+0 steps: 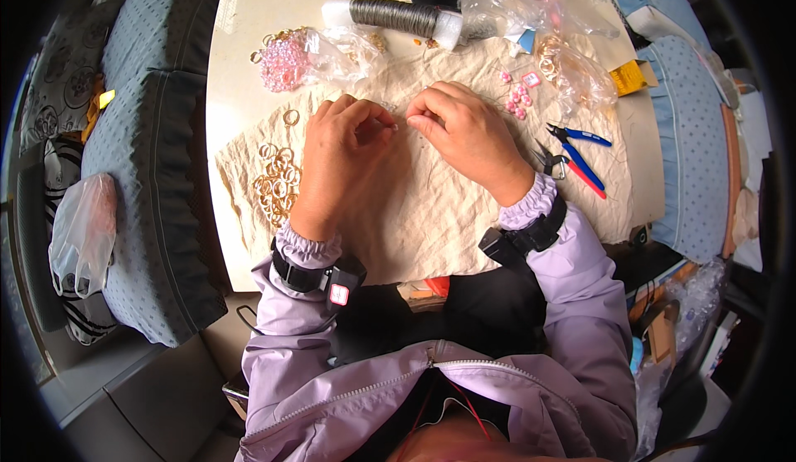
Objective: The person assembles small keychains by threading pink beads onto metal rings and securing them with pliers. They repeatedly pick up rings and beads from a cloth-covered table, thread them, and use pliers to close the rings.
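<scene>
Remaining loose: gold-coloured rings (278,185) left, pink beads (520,99) right of pinched fingers (427,102) (left hand (342,136), right hand (469,127); hold indiscernible); seemingly finished pink beadwork (283,62) is placed beyond, leftward.

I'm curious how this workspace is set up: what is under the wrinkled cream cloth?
A pale tabletop shows beyond the edges of the cream cloth; whatever else lies beneath it is covered from view.

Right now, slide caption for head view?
Left hand and right hand close together over cloth, between gold rings and pink beads.
</scene>
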`<state>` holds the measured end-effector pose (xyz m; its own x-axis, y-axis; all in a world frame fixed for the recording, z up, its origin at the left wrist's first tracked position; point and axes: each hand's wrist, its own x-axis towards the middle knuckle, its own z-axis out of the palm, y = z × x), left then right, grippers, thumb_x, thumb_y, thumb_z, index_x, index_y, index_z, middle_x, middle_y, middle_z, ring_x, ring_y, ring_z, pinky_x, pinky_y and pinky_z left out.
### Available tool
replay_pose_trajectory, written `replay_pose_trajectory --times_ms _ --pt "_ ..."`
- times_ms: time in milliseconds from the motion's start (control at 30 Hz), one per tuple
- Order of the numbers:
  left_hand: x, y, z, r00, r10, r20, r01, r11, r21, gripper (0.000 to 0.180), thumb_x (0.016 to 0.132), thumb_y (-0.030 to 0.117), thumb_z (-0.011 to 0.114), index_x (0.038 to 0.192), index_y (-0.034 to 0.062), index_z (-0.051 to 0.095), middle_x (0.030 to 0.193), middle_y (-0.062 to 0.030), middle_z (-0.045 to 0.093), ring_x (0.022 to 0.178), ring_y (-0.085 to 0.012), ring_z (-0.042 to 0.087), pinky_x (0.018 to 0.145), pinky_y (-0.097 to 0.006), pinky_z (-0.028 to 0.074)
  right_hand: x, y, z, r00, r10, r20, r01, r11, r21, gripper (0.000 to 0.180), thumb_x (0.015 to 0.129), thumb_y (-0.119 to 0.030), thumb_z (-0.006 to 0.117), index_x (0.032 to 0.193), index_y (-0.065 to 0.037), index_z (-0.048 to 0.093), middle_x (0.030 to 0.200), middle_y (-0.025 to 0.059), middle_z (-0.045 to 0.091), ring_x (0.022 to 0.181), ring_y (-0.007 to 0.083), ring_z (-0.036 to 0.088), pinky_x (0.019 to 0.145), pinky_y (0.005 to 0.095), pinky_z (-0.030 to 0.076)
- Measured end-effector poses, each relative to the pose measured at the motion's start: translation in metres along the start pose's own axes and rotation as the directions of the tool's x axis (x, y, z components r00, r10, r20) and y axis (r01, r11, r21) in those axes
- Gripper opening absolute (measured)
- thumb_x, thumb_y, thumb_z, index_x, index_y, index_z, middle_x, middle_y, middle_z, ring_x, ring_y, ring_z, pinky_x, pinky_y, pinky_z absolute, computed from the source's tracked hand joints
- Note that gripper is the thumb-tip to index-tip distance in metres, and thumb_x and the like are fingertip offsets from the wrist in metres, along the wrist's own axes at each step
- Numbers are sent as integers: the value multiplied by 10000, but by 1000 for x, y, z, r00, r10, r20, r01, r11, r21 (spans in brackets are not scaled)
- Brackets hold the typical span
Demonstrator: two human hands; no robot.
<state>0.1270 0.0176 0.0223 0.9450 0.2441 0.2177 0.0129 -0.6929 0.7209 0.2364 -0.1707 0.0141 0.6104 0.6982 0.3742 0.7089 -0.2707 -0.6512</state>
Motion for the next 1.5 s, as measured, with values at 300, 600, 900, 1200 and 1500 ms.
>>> replay_pose_trajectory --times_ms 300,600,900,1200,1500 --pt "1 -1 2 1000 -12 -18 12 1000 7 162 804 34 857 952 66 800 887 -84 694 837 -275 636 757 -393 536 0 1 2 1000 -5 -7 5 1000 -3 87 979 -144 735 979 -78 678 949 74 696 948 323 711 830 442 588" --pt "0 1 4 999 17 -38 -15 998 57 128 793 58 849 908 82 797 884 -82 692 867 -304 635 797 -425 514 0 -2 1 1000 25 13 -25 1000 -7 94 975 -149 740 981 -74 682 961 82 707 951 324 715 836 449 583" --pt "1 2 4 998 45 -42 -43 998 49 162 769 94 869 918 96 807 880 -87 693 878 -325 637 822 -451 516 -1 -4 1 996 86 -1 -86 995 50 110 970 -115 758 980 -32 686 940 110 696 881 314 694 791 428 553" --pt "2 0 10 996 52 -69 -51 998 21 158 786 89 879 927 79 808 865 -89 682 870 -320 637 803 -451 519 1 -3 1 993 104 53 -109 988 111 118 948 -89 776 1023 -27 709 965 109 721 888 294 712 796 398 568" --pt "2 2 9 993 99 -62 -93 991 94 142 802 104 869 924 82 800 871 -81 681 875 -316 635 805 -438 516 0 -1 1 992 -130 5 130 991 -37 169 909 -70 798 1048 -54 704 984 95 719 965 308 705 851 411 581"
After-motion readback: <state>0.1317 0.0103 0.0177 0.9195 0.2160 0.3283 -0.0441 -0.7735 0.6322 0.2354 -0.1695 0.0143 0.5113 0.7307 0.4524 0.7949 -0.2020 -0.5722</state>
